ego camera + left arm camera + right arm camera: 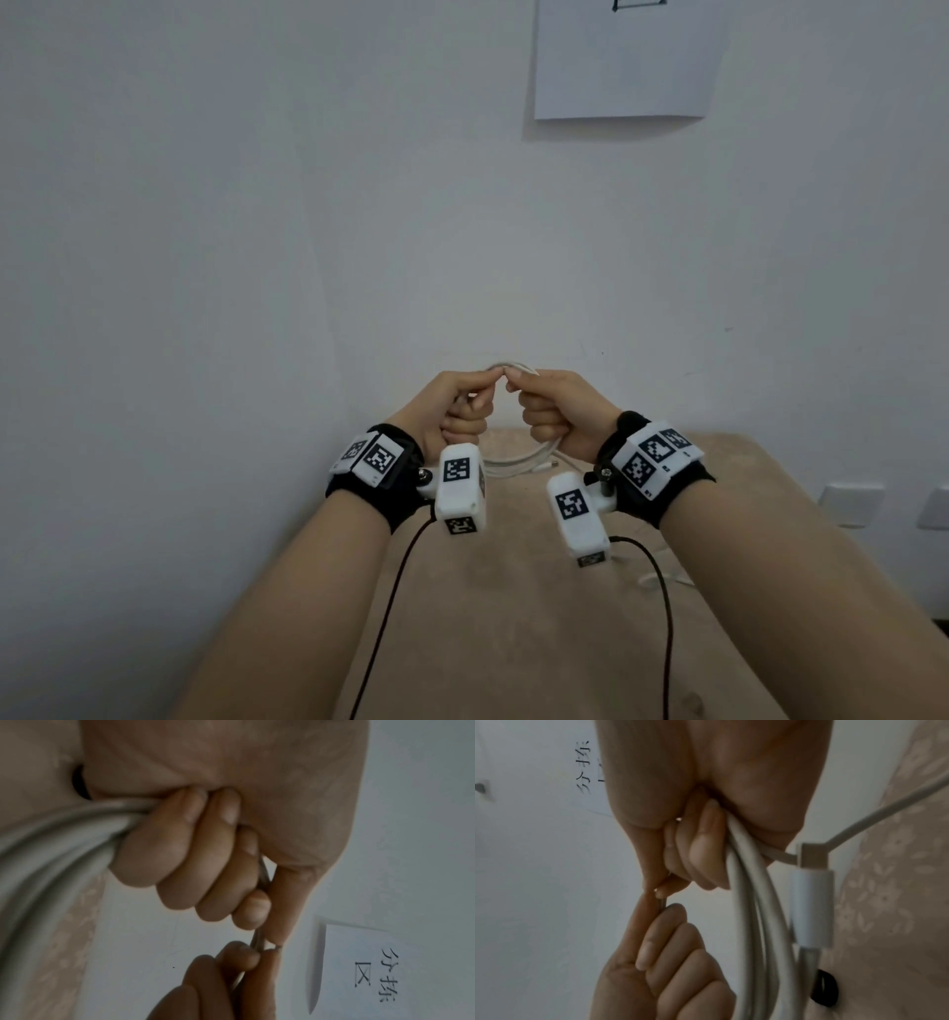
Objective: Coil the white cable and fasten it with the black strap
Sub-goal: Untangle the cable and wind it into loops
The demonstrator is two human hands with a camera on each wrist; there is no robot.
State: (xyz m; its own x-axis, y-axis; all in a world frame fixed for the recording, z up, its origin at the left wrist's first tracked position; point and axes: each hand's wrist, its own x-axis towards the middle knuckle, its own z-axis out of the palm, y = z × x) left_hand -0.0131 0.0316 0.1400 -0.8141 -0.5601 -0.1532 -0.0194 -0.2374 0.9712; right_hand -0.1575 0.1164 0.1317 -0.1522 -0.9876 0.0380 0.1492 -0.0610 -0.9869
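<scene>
From the head camera, the left hand [454, 406] and right hand [557, 411] both grip the coiled white cable [513, 455] above the bench [513, 616]. In the left wrist view, curled fingers [180, 850] clamp the strands. In the right wrist view, the black strap [825, 988] lies on the bench just beside the coil.

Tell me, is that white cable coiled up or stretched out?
Coiled: the white cable runs in several loops through the right hand and left hand.

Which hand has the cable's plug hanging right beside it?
The right hand: the white cable's plug hangs just beside its grip. The left hand holds only plain cable loops.
</scene>
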